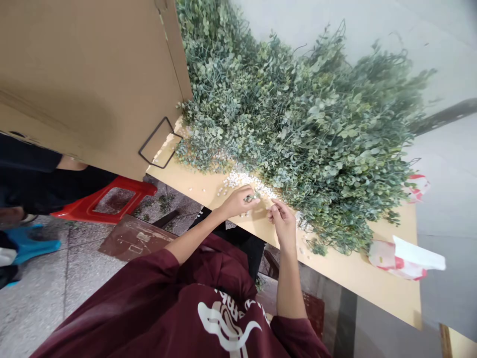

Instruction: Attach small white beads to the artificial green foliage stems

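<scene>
In my left hand (238, 201) a small green sprig (251, 197) of artificial leaves is pinched between the fingers. My right hand (282, 217) is close by on the right, thumb and forefinger pressed together; anything between them is too small to make out. Both hands are over the near edge of the table, apart from each other. Just beyond them lies a scatter of small white pieces (238, 180). A large heap of artificial green leaf stems (298, 114) fills the table behind.
A big cardboard box (93, 64) stands at the left, beside a black wire frame (160, 142). On the tabletop's (391, 288) right lies a red-and-white packet (402, 258). A red stool (119, 199) and a blue stool (33, 243) are on the floor by another person (30, 174).
</scene>
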Available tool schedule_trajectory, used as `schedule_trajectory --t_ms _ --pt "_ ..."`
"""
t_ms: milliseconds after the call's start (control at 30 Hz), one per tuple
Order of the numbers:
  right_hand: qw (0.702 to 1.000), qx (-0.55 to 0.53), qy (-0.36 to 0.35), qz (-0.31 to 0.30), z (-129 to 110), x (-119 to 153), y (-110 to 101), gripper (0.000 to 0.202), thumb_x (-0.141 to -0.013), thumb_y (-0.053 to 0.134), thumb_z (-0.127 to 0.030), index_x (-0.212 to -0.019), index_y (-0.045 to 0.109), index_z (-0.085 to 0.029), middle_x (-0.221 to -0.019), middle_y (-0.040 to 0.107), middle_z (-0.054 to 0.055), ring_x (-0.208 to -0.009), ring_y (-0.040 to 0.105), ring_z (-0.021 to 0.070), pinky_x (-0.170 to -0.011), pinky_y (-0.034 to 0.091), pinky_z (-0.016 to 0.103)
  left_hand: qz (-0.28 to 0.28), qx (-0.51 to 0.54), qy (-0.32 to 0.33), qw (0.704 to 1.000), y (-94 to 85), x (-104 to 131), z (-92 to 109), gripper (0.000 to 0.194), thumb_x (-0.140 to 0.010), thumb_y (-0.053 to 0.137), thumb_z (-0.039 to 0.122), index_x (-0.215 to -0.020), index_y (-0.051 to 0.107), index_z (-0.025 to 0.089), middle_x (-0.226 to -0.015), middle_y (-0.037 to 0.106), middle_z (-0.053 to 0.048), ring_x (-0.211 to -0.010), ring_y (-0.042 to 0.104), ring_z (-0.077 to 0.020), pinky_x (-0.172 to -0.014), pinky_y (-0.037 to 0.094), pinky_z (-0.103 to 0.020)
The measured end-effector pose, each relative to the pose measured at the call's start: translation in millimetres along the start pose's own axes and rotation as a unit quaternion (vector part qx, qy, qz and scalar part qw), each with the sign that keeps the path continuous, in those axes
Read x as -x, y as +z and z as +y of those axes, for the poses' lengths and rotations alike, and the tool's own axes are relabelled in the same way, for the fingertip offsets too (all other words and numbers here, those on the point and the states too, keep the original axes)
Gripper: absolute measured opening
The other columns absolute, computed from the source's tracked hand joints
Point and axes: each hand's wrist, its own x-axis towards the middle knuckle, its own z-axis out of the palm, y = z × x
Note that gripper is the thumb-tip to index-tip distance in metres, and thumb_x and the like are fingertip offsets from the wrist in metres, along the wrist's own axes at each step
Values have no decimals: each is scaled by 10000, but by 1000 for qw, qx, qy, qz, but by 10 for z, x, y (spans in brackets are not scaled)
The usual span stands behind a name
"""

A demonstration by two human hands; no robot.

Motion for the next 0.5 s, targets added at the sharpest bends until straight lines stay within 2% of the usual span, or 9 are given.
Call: schedule_trajectory --t_ms 100,167,267,367,433,500 --pt "996 84 5 -31 20 -27 -81 341 -825 629 -443 -1063 673 -203 -825 663 35 -645 552 147 -599 451 278 26 22 -5 999 -13 -7 -10 305 -865 577 300 -642 409 177 -878 496 -47 -817 518 -143 -746 442 -268" --pt "992 125 -11 -26 19 -46 -83 330 -805 648 -444 -1017 678 -194 -772 649 28 -639 539 155 -599 437 282 25 26 -20 999 -8 -14 -23 260 -855 586 274 -663 443 172 -952 511 -68 -870 535 -154 -764 456 -274" --pt "981 189 -36 -29 -17 -82 -59 228 -773 680 -398 -884 680 -198 -622 578 -7 -597 505 159 -582 397 283 6 23 -21 1000 17 -22 -51 193 -842 600 245 -708 483 169 -1016 537 -82 -969 548 -177 -836 462 -299" --pt "969 240 -35 -44 -56 -119 -44 145 -768 676 -350 -727 638 -217 -578 564 -11 -574 504 161 -568 378 283 -23 15 -4 1000 47 -27 -78 102 -850 593 241 -822 528 168 -998 564 -73 -986 550 -182 -882 460 -316" --pt "971 233 -24 -39 -65 -135 -46 172 -768 676 -362 -690 616 -220 -587 586 -3 -565 517 161 -553 386 282 -43 0 0 999 62 -27 -88 112 -865 583 265 -913 549 169 -997 576 -72 -983 548 -188 -886 463 -327" --pt "984 174 2 -38 -59 -138 -53 207 -770 681 -408 -723 621 -215 -610 611 3 -552 537 156 -527 410 277 -60 -17 11 998 70 -24 -91 148 -873 580 290 -959 564 171 -1026 583 -82 -1012 539 -200 -909 459 -342"
